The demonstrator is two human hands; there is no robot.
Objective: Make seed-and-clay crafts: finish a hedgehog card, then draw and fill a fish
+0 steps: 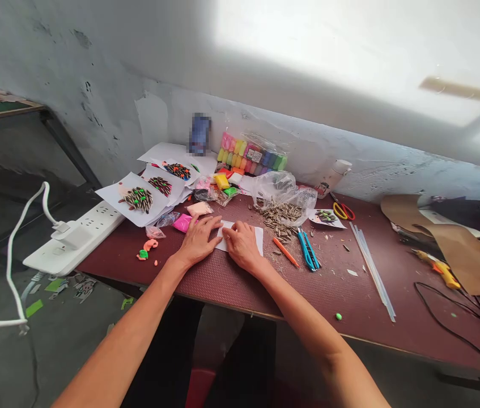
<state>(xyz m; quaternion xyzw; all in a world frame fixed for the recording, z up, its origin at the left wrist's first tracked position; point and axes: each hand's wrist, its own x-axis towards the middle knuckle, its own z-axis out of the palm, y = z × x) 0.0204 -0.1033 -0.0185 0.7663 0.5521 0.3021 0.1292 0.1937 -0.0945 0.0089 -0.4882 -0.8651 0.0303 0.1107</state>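
A small white sheet of paper (259,237) lies on the dark red table under both hands. My left hand (199,241) rests flat at its left edge with the fingers stretched out. On the sheet, my right hand (243,243) is closed, its fingers bent down and pressed together; what is under the fingertips is hidden. A bright pink clay packet (183,222) lies by my left hand. To the right of the paper are an orange stick-like tool (285,251), a blue utility knife (308,249) and a heap of sunflower seeds (280,215).
Finished-looking seed hedgehog pictures (137,198) lie at the left beside a white power strip (82,232). Coloured clay packs (250,156) lean on the wall. Scissors (342,211), clear glue sticks (373,272) and a yellow glue gun (446,275) with its cord are at the right.
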